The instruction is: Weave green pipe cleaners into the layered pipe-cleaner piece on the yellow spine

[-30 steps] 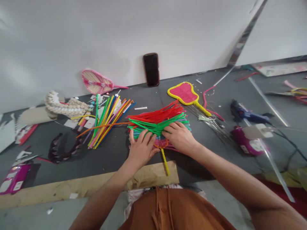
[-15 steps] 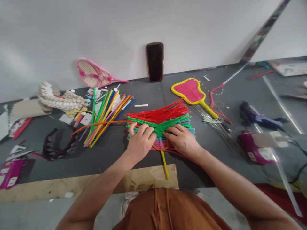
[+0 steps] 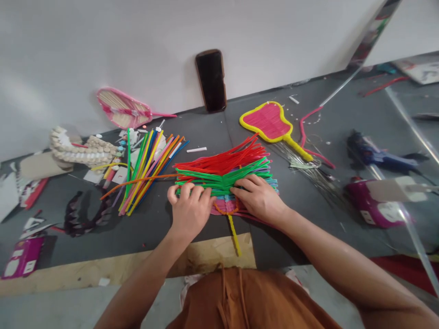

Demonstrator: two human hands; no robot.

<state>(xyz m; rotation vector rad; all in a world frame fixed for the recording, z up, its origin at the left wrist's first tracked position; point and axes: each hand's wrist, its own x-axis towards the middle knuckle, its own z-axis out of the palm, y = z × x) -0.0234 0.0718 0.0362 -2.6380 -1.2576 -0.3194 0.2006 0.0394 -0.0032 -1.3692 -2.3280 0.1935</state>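
Note:
A woven fan of coloured pipe cleaners (image 3: pixel 224 169), red on top, green below, then blue and pink, lies on the dark mat (image 3: pixel 151 224) with a yellow handle (image 3: pixel 235 235) pointing toward me. My left hand (image 3: pixel 188 212) lies flat on its lower left, fingers stretched over the green strands. My right hand (image 3: pixel 259 197) presses on its lower right, fingertips on the green strands. Neither hand grips anything.
A loose bundle of coloured sticks (image 3: pixel 151 164) lies to the left. A finished pink and yellow fan (image 3: pixel 270 123), a phone (image 3: pixel 211 80) leaning on the wall, a blue glue gun (image 3: pixel 373 153), a purple pack (image 3: pixel 373 205) and a black ruffled strip (image 3: pixel 80 214) surround the work.
My left hand slid a little left and flattened across the green strands. The right hand stayed on the right side. The view shifted slightly.

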